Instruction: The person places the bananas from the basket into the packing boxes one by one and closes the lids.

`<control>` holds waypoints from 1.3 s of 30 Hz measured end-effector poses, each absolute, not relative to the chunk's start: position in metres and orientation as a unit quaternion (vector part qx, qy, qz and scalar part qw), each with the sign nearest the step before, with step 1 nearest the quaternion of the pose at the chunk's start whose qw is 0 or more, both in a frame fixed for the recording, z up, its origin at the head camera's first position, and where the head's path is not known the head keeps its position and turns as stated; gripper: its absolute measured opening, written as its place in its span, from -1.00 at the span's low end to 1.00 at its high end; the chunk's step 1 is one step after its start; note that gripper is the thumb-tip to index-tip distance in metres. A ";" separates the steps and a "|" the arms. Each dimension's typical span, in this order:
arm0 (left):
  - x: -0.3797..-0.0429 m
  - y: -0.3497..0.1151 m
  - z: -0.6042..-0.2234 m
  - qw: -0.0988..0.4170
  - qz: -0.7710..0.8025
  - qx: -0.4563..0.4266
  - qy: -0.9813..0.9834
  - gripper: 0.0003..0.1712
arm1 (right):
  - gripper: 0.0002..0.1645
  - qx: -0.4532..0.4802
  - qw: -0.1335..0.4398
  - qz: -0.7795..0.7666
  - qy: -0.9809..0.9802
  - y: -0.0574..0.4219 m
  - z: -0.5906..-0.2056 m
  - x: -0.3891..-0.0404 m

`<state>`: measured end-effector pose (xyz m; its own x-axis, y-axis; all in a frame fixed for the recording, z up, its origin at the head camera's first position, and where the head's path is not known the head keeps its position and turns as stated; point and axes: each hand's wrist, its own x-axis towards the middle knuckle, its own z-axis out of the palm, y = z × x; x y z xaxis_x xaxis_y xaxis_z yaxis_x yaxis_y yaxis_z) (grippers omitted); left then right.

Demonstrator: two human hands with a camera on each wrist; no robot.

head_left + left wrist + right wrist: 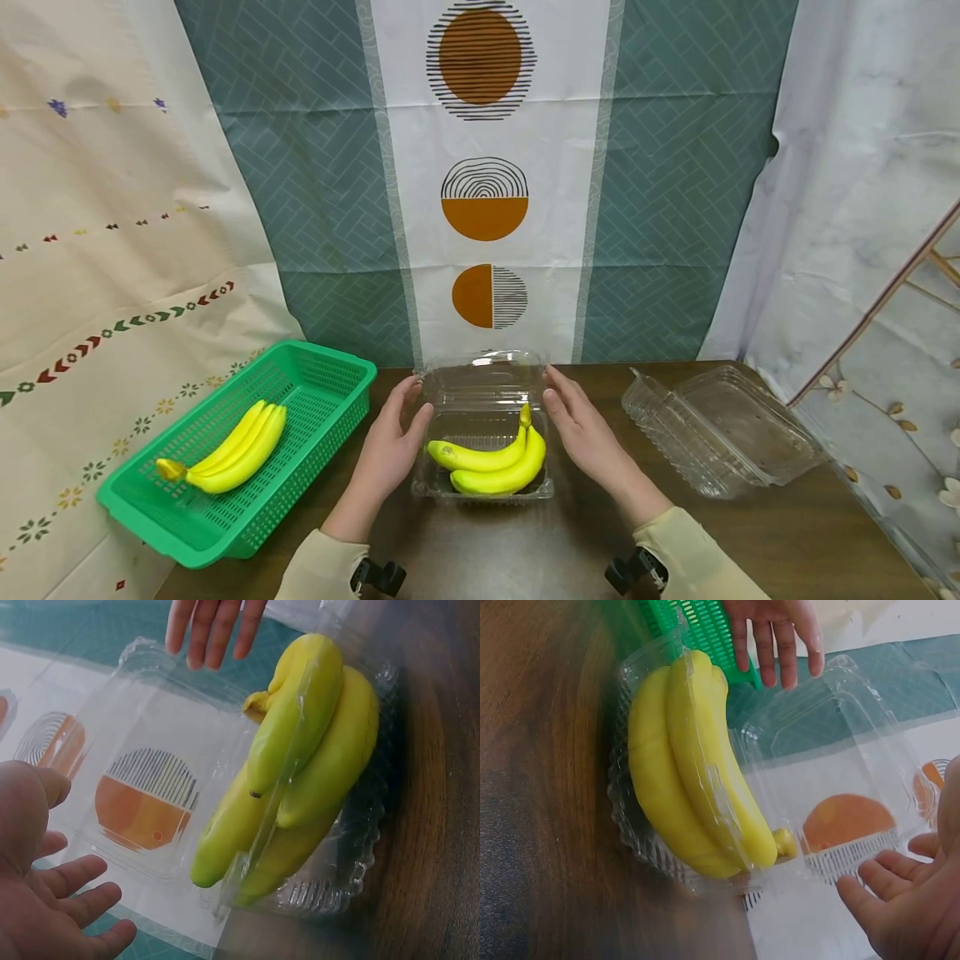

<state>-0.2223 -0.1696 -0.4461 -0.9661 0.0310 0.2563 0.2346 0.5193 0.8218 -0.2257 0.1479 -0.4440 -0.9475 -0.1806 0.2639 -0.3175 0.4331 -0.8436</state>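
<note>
A clear plastic clamshell box (480, 497) stands open at the middle of the table, its lid (468, 385) raised at the back. Inside the base lies a bunch of yellow bananas (501, 477), greenish at the tips in the left wrist view, with the stem toward the back right. My left hand (390, 446) is at the left side of the lid, fingers spread and slightly bent. On the opposite side, my right hand (588, 433) has its fingertips right by the lid's edge. Both wrist views show the palms facing the box from either side, fingers extended and gripping nothing.
To the left, a green plastic basket (311, 371) holds another bunch of bananas (238, 450). Another clear clamshell box (723, 429) lies opened on the right of the dark wooden table (495, 550). A patterned cloth (322, 183) hangs behind the table.
</note>
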 end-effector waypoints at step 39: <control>-0.226 -0.171 -0.472 0.056 -0.472 -0.064 -0.878 -0.15 | -0.28 0.149 0.038 0.531 -0.833 0.154 -0.466 -0.240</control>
